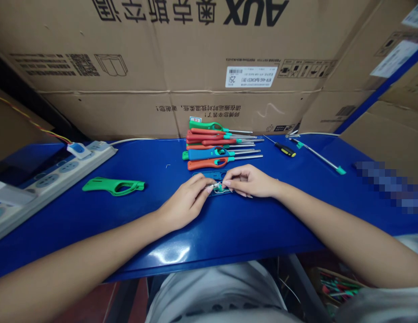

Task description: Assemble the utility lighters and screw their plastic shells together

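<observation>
At the centre of the tabletop (279, 224), the left hand (185, 202) had its fingers pinched narrow on a metal part (215, 185), just above a blue shell (214, 175). The right hand (251, 179) met it from three o'clock, fingers drawn close at a teal piece (220, 188); whether they gripped or only touched it, I could not tell. The shell lay flat beneath both hands, partly covered by them.

From there, a stack of lighters (212, 154) sat at twelve o'clock, near the shell, with a carton (195, 67) behind. A screwdriver (285, 150) lay at two o'clock, a rod (321, 154) beyond it. At nine o'clock were a green shell (104, 185) and, farther out, a power strip (79, 167).
</observation>
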A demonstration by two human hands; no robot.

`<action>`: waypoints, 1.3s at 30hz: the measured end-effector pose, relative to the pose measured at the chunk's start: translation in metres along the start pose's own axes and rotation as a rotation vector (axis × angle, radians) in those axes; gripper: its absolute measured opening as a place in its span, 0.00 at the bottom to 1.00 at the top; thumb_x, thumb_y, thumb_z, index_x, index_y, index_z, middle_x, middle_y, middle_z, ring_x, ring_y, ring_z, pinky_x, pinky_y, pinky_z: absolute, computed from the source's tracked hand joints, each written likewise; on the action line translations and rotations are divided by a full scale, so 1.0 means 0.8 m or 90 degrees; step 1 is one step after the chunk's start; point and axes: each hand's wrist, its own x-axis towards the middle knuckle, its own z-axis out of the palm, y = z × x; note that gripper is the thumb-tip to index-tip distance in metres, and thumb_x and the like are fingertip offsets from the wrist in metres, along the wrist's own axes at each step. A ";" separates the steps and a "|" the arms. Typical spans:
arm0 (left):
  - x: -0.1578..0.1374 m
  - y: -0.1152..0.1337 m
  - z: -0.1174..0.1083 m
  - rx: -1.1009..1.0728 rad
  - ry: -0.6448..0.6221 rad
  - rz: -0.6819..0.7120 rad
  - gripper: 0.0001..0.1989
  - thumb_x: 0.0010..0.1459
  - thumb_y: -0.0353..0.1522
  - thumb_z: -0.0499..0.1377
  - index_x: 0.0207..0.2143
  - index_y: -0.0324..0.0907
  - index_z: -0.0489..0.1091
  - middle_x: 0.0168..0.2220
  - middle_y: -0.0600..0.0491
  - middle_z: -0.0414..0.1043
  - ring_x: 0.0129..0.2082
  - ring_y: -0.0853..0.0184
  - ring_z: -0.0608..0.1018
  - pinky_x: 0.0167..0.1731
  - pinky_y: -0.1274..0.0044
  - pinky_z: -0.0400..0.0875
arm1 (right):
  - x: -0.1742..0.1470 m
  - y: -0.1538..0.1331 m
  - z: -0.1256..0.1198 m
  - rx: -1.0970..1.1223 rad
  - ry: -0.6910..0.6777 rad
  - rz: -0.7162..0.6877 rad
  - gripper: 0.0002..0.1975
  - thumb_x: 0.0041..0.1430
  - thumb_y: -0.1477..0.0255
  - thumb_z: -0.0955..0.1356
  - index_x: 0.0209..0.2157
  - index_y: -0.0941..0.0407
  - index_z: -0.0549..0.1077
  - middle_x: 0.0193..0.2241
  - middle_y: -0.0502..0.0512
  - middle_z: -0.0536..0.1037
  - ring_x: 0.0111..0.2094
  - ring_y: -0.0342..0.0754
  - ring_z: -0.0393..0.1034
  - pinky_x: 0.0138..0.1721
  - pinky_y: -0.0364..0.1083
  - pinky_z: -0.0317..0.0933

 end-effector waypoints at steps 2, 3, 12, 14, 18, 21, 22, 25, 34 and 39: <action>0.000 0.000 0.000 0.001 -0.001 0.000 0.13 0.72 0.35 0.48 0.50 0.41 0.70 0.42 0.49 0.71 0.42 0.64 0.76 0.47 0.72 0.72 | 0.000 0.001 0.000 -0.001 0.002 -0.005 0.22 0.55 0.53 0.72 0.33 0.60 0.73 0.19 0.45 0.69 0.14 0.35 0.58 0.13 0.37 0.52; 0.000 -0.001 0.000 0.001 -0.002 -0.001 0.14 0.72 0.35 0.48 0.50 0.41 0.70 0.42 0.49 0.71 0.42 0.64 0.76 0.47 0.72 0.72 | 0.000 0.001 0.000 -0.001 0.001 -0.009 0.22 0.56 0.53 0.72 0.33 0.60 0.73 0.19 0.45 0.69 0.14 0.35 0.58 0.13 0.37 0.52; 0.001 0.001 -0.001 0.001 -0.004 0.001 0.14 0.72 0.34 0.48 0.50 0.40 0.70 0.42 0.49 0.71 0.43 0.64 0.76 0.48 0.72 0.72 | 0.001 0.005 -0.002 -0.020 -0.002 -0.014 0.23 0.56 0.52 0.72 0.34 0.61 0.74 0.21 0.45 0.68 0.16 0.35 0.58 0.17 0.38 0.53; 0.001 0.001 -0.001 0.000 -0.003 0.002 0.14 0.72 0.34 0.48 0.50 0.40 0.70 0.42 0.49 0.71 0.43 0.64 0.76 0.48 0.72 0.72 | 0.001 0.005 -0.002 -0.022 -0.003 -0.014 0.23 0.56 0.52 0.72 0.34 0.61 0.74 0.21 0.45 0.68 0.16 0.35 0.58 0.17 0.38 0.53; 0.000 0.001 0.000 -0.001 -0.004 -0.003 0.14 0.72 0.34 0.48 0.49 0.41 0.70 0.42 0.49 0.71 0.43 0.64 0.76 0.48 0.71 0.72 | 0.001 0.005 -0.003 -0.019 -0.008 -0.016 0.23 0.56 0.52 0.72 0.34 0.60 0.73 0.21 0.45 0.68 0.17 0.35 0.58 0.17 0.38 0.53; 0.000 0.000 0.000 -0.001 -0.004 -0.003 0.14 0.72 0.35 0.48 0.49 0.40 0.70 0.42 0.49 0.71 0.43 0.64 0.76 0.48 0.71 0.72 | 0.001 0.005 -0.002 -0.021 -0.010 -0.012 0.23 0.56 0.52 0.72 0.34 0.60 0.73 0.21 0.45 0.68 0.17 0.35 0.57 0.17 0.37 0.53; 0.000 0.000 0.000 -0.001 -0.005 -0.002 0.14 0.72 0.35 0.48 0.49 0.40 0.70 0.42 0.49 0.71 0.42 0.64 0.76 0.48 0.71 0.72 | 0.001 0.005 -0.002 -0.021 -0.010 -0.010 0.23 0.56 0.52 0.72 0.34 0.60 0.73 0.21 0.45 0.68 0.17 0.35 0.57 0.17 0.37 0.53; 0.000 -0.001 0.001 -0.001 -0.005 0.002 0.14 0.72 0.35 0.47 0.49 0.41 0.70 0.42 0.49 0.72 0.42 0.63 0.76 0.47 0.71 0.72 | 0.001 0.006 -0.002 -0.022 -0.006 -0.009 0.23 0.56 0.51 0.72 0.34 0.60 0.73 0.22 0.45 0.68 0.17 0.35 0.58 0.17 0.38 0.53; 0.000 -0.002 0.002 -0.007 -0.005 0.003 0.14 0.72 0.34 0.48 0.50 0.40 0.70 0.42 0.48 0.72 0.43 0.64 0.76 0.48 0.72 0.71 | 0.001 0.002 0.004 -0.027 0.026 -0.032 0.23 0.56 0.51 0.71 0.32 0.60 0.73 0.20 0.44 0.66 0.18 0.36 0.55 0.19 0.39 0.50; 0.001 -0.001 0.003 -0.010 0.006 -0.004 0.14 0.72 0.34 0.49 0.50 0.41 0.71 0.43 0.49 0.72 0.43 0.64 0.76 0.48 0.72 0.71 | 0.002 0.000 0.009 -0.035 0.054 -0.024 0.24 0.57 0.50 0.70 0.31 0.59 0.72 0.19 0.44 0.65 0.19 0.37 0.55 0.22 0.40 0.50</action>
